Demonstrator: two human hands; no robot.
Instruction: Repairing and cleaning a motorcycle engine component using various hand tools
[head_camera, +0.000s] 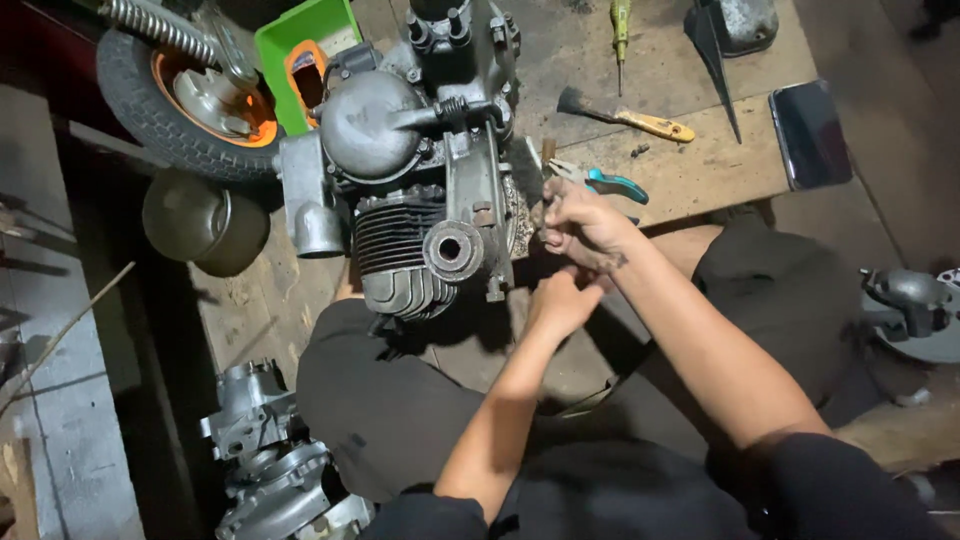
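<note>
A: Engine (420, 190), centre-left of the frame, lying on the wooden board (700, 165) between the seated person's knees, finned cylinder and round port turned toward the lap, presumably so the right flank is within reach.

B: And the hands?

A: Right hand (580, 225), just right of the engine's edge, curled shut around a small dark part or tool; what it is cannot be made out. Left hand (562, 300), directly below, fingers bent and raised toward it, apparently steadying; whether it grips anything I cannot tell.

B: The tools?

A: Blue-handled pliers (605, 181) just above the right hand, close for quick pickup. Yellow-handled hatchet (625, 115) and screwdriver (620, 25) lie farther up. Dark phone (810, 135) sits upper right, well apart. Wheel (180, 95) and green bin (300, 40) occupy the upper left; a second casing (265, 460) rests lower left.
</note>
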